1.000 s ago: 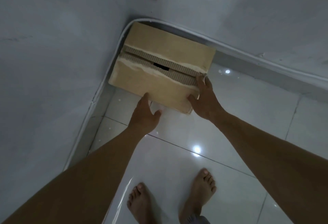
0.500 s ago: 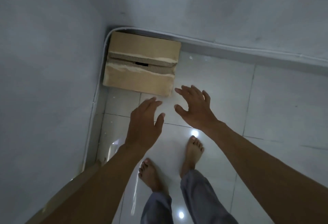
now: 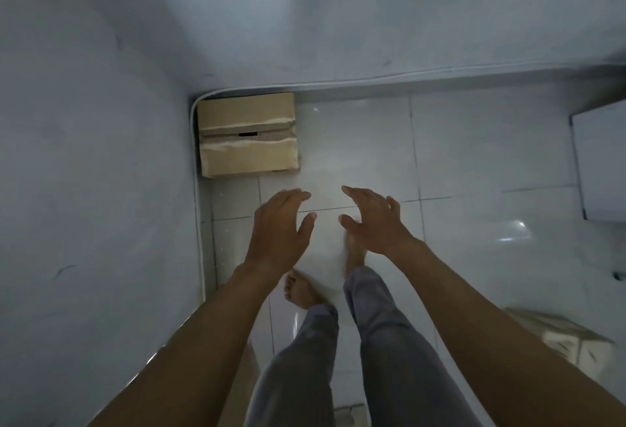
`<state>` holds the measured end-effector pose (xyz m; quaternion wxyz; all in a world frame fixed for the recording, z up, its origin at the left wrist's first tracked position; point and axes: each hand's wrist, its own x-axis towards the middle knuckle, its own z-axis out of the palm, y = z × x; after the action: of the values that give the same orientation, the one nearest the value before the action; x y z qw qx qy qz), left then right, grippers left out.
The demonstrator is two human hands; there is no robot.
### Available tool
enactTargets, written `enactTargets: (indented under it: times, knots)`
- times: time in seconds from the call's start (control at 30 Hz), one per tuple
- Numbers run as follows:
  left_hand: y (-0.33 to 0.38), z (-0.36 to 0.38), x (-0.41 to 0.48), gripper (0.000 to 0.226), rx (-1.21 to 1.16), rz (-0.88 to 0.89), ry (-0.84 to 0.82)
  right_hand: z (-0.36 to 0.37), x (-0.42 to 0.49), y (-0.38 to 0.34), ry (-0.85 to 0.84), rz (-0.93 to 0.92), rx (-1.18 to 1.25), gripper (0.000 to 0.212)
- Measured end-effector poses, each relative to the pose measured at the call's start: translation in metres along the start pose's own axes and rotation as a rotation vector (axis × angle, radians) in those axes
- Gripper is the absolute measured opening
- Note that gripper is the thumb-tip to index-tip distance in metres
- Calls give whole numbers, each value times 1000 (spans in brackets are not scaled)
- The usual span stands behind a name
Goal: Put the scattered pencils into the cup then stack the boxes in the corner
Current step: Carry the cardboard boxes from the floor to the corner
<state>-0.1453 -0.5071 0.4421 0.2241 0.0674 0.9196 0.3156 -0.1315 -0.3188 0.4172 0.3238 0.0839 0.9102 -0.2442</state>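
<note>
A brown cardboard box (image 3: 249, 133) with torn top flaps sits on the white tiled floor, pushed into the corner where the two walls meet. My left hand (image 3: 279, 228) hovers in the air in front of it, fingers relaxed, holding nothing. My right hand (image 3: 372, 220) hovers beside it, also spread and holding nothing. Both hands are well clear of the box. A second, paler cardboard box (image 3: 559, 338) lies on the floor at the lower right, blurred. No pencils or cup are in view.
A white cable (image 3: 198, 223) runs along the base of the walls around the corner. A white cabinet or panel (image 3: 601, 162) stands at the right edge. My bare feet and grey trouser legs (image 3: 382, 331) are below my hands on the glossy tiles.
My hands let go of the box, which now rests in the corner. I have stepped back and risen, so the box looks smaller and farther; the second box came into view.
</note>
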Motion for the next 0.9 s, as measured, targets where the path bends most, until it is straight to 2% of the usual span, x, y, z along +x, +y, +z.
enactTargets:
  times: [0.1,0.23,0.47,0.6,0.77,0.9]
  knots:
    - [32,-14,-26,38,-24,41,11,-18,-46,-3,-11,41,120,57]
    - [73,-16,-62,38,-8,85,-56,-30,-104,1,15,88,215,59]
    - [137,-4,-103,37,81,268,-148,-36,-192,22,256,216,39,56]
    - [167,2,-125,38,154,361,-162,-35,-238,42,382,203,-10,55]
    - [199,27,-167,39,249,446,-194,-25,-303,79,422,179,-28,57]
    - [232,61,-219,38,285,499,-183,-9,-368,121,410,240,-13,59]
